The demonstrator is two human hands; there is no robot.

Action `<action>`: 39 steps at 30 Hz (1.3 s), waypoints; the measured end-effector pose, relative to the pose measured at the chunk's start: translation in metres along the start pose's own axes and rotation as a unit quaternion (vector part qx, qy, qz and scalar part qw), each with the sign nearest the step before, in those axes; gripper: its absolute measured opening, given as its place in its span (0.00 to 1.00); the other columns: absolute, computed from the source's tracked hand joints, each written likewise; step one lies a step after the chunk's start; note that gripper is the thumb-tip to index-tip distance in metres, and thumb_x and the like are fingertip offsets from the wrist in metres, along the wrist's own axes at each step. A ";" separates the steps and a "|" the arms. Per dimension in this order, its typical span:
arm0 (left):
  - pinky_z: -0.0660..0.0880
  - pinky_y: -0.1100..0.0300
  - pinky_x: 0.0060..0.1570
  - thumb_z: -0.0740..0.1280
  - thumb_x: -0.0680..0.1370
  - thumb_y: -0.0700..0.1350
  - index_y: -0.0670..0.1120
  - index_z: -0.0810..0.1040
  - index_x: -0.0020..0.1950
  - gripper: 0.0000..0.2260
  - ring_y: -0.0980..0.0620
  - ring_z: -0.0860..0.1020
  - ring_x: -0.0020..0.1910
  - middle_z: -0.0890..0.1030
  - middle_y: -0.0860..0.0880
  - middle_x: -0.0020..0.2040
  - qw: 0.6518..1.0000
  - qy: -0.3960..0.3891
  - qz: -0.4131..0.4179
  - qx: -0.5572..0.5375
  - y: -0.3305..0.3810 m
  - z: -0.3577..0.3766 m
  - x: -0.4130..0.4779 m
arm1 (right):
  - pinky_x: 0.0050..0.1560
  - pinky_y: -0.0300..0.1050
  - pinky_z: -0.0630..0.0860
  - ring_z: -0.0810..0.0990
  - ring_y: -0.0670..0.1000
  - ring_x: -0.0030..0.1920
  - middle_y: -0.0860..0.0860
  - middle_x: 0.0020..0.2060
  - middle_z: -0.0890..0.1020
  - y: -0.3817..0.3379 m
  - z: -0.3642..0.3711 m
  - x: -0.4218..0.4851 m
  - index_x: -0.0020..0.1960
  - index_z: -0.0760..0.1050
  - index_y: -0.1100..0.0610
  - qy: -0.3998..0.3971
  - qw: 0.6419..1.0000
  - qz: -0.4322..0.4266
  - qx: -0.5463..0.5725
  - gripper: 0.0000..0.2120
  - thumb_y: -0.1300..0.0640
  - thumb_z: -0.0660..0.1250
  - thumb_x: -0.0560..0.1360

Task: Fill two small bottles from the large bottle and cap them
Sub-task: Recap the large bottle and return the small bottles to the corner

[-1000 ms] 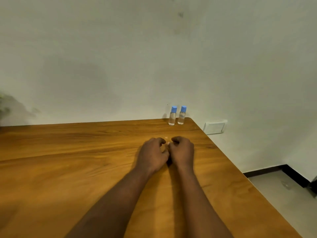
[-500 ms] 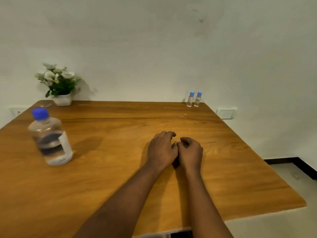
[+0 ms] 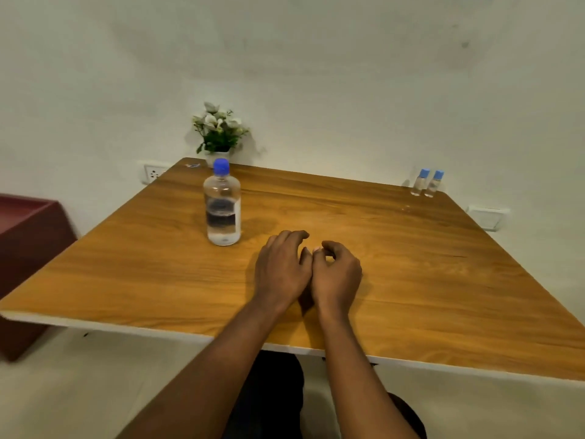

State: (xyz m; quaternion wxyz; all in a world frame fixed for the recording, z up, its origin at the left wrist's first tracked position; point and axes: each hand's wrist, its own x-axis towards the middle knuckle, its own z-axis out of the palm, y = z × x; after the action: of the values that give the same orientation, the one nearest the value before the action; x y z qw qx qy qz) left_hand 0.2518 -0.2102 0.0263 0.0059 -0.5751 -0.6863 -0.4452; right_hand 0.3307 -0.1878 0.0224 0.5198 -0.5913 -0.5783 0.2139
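Note:
A large clear bottle point(image 3: 223, 213) with a blue cap and a dark label stands upright on the wooden table point(image 3: 411, 280), left of centre. Two small clear bottles point(image 3: 419, 182) point(image 3: 433, 184) with blue caps on stand side by side at the table's far right corner. My left hand point(image 3: 281, 267) rests on the table to the right of the large bottle, fingers arched and apart, holding nothing. My right hand point(image 3: 337, 274) lies against it, fingers loosely curled in, empty.
A small pot of white flowers point(image 3: 219, 131) stands at the far left corner, behind the large bottle. A dark red piece of furniture point(image 3: 28, 248) is to the table's left. Wall sockets point(image 3: 153, 174) point(image 3: 487, 217) sit near both far corners.
The view has swung left and pulled back, bringing the large bottle and flowers towards the middle. My left hand's fingers have loosened from a fist. Both hands stay together on the table.

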 end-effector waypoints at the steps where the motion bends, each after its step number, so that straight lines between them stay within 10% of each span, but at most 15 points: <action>1: 0.74 0.53 0.55 0.64 0.78 0.47 0.49 0.76 0.63 0.14 0.53 0.75 0.58 0.80 0.51 0.58 1.000 0.012 -0.010 0.002 -0.008 -0.011 -0.001 | 0.61 0.56 0.74 0.81 0.53 0.56 0.51 0.51 0.85 -0.007 0.008 -0.007 0.57 0.82 0.56 -0.009 1.000 -0.010 0.001 0.12 0.54 0.68 0.75; 12: 0.75 0.51 0.54 0.64 0.78 0.49 0.48 0.75 0.63 0.15 0.51 0.75 0.56 0.80 0.49 0.57 0.989 0.075 -0.119 0.039 -0.091 -0.083 -0.002 | 0.78 0.54 0.50 0.76 0.52 0.64 0.52 0.61 0.81 -0.066 0.094 -0.040 0.70 0.70 0.55 -0.152 0.986 -0.068 -0.025 0.28 0.50 0.72 0.72; 27: 0.72 0.50 0.61 0.66 0.77 0.49 0.48 0.70 0.70 0.21 0.49 0.72 0.62 0.76 0.48 0.63 0.983 0.052 -0.162 0.061 -0.122 -0.088 0.028 | 0.68 0.60 0.69 0.77 0.54 0.63 0.48 0.61 0.80 -0.071 0.140 -0.026 0.67 0.66 0.49 -0.201 0.978 -0.058 -0.027 0.33 0.46 0.76 0.67; 39: 0.71 0.49 0.62 0.64 0.77 0.52 0.49 0.68 0.71 0.22 0.49 0.71 0.64 0.74 0.48 0.65 0.987 0.018 -0.136 0.084 -0.113 -0.073 0.082 | 0.41 0.43 0.75 0.81 0.51 0.50 0.48 0.53 0.81 -0.066 0.147 0.016 0.62 0.69 0.50 -0.162 0.984 -0.048 -0.061 0.25 0.46 0.74 0.70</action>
State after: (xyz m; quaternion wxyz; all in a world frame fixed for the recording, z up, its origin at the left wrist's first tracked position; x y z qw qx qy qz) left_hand 0.0974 -0.1845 0.0440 0.0062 -0.4660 -0.7927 -0.3931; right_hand 0.1781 -0.1328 0.0309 0.3915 -0.5512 -0.6946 0.2458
